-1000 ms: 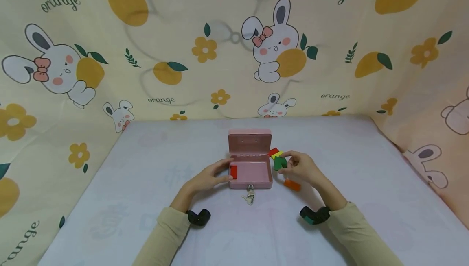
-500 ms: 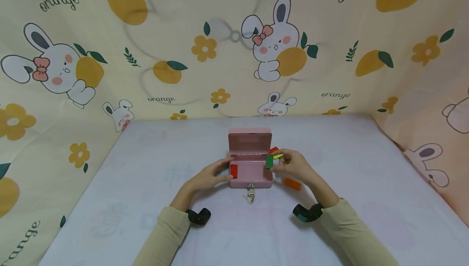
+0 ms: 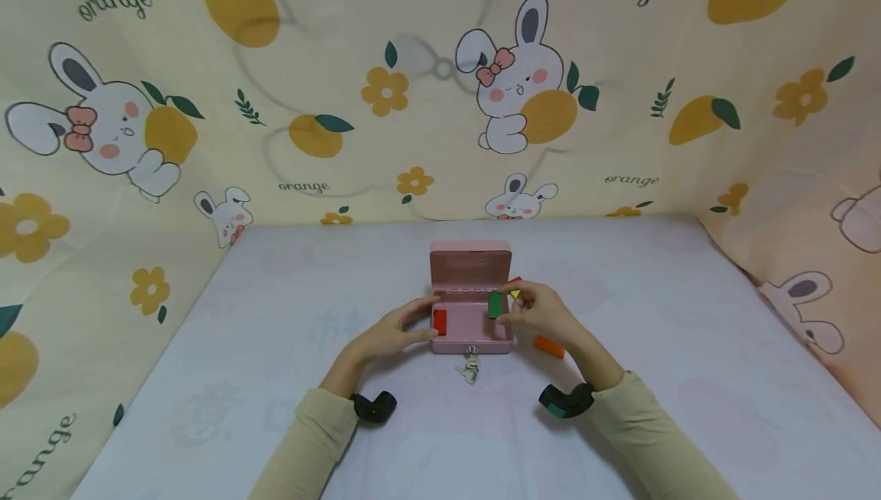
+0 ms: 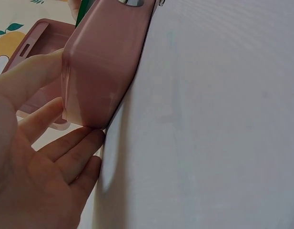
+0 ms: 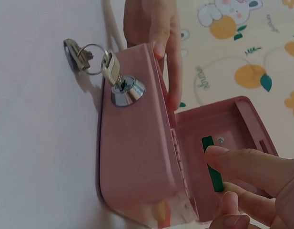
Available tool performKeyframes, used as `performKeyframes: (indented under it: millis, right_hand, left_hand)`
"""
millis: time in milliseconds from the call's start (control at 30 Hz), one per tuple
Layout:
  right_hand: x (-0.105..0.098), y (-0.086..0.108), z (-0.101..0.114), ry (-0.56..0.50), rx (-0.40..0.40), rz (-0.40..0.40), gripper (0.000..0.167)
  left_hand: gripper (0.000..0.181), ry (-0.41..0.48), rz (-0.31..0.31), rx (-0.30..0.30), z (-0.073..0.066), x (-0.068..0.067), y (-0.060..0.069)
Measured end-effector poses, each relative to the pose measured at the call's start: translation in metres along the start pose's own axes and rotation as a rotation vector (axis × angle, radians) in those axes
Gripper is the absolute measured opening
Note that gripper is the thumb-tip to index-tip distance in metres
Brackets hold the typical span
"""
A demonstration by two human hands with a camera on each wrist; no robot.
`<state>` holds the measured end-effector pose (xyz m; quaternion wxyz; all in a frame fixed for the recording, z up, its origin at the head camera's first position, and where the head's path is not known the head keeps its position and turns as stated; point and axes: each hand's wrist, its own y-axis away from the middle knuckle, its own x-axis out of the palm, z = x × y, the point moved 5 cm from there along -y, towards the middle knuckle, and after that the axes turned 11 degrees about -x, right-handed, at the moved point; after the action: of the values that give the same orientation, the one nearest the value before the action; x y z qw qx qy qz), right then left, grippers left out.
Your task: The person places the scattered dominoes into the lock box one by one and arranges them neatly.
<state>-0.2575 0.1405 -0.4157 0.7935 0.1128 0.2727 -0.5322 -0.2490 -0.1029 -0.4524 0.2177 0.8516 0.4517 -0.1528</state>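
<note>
Two hands: the left hand (image 3: 388, 332), fingers apart, touches the left end of the pink box (image 3: 452, 348); a red block (image 3: 440, 323) lies inside; over the box's right half, a green block (image 3: 495, 305) is pinched by the right hand (image 3: 545, 313); an orange block (image 3: 549, 346) lies farther right

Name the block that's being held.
The green block, pinched by the right hand at the open pink lockbox. One red block lies inside; orange block, yellow block and another red block lie outside.
</note>
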Motion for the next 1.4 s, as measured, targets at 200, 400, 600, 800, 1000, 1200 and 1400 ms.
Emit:
performKeyframes:
  millis: [200,400,600,800,1000,1200,1400]
  right_hand:
    - [0.005,-0.004,0.005,-0.023,-0.028,0.001,0.048]
    - [0.011,-0.007,0.010,-0.038,-0.057,0.015,0.048]
    - [0.019,-0.008,0.013,-0.085,-0.076,0.026,0.048]
    - [0.026,-0.010,0.012,-0.096,-0.022,0.028,0.047]
    - [0.032,-0.012,0.014,-0.074,-0.015,0.046,0.047]
    - [0.039,-0.015,0.016,-0.068,-0.039,0.058,0.045]
    - [0.046,-0.018,0.019,-0.047,-0.043,0.073,0.045]
  left_hand:
    - [0.065,0.006,0.002,0.006,0.001,0.001,0.000]
    - [0.065,0.010,0.002,0.003,0.001,0.000,0.000]
    - [0.065,0.007,0.000,-0.015,0.000,0.000,0.000]
    - [0.065,0.007,0.006,-0.025,0.000,0.000,0.001]
    - [0.064,0.006,0.003,-0.024,0.000,0.000,0.001]
    - [0.064,0.009,0.000,-0.027,0.000,0.000,0.001]
    - [0.064,-0.004,-0.002,-0.028,0.000,0.000,0.002]
